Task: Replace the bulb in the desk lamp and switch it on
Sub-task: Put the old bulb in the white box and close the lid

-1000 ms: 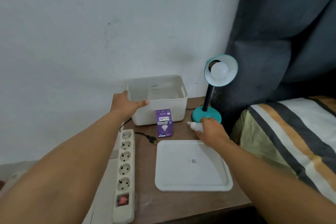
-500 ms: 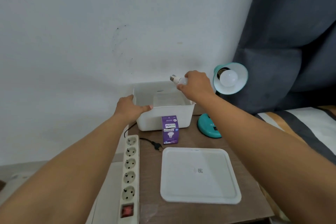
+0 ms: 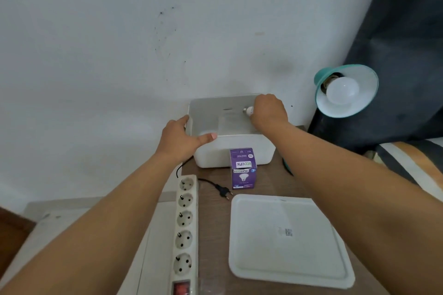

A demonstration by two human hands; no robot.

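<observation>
A teal desk lamp (image 3: pixel 346 93) stands at the right with a white bulb (image 3: pixel 342 90) seated in its shade. My right hand (image 3: pixel 269 112) is shut on a second white bulb (image 3: pixel 249 110), held inside the open white storage box (image 3: pixel 239 153) near its back right corner, metal base pointing left. My left hand (image 3: pixel 181 140) grips the box's front left rim, thumb along the front edge. The lamp's black plug (image 3: pixel 224 191) lies loose on the table beside a white power strip (image 3: pixel 185 227) with a red switch. A purple bulb carton (image 3: pixel 243 167) stands in front of the box.
The box's white lid (image 3: pixel 287 239) lies flat on the brown table at front right. A dark curtain (image 3: pixel 402 31) hangs behind the lamp, and a striped bed cover (image 3: pixel 414 163) is at the right. The white wall rises directly behind the box.
My right hand lifted the bulb from the table near the lamp base, carried it over the box, and has now lowered it inside. My left hand stayed on the box rim.
</observation>
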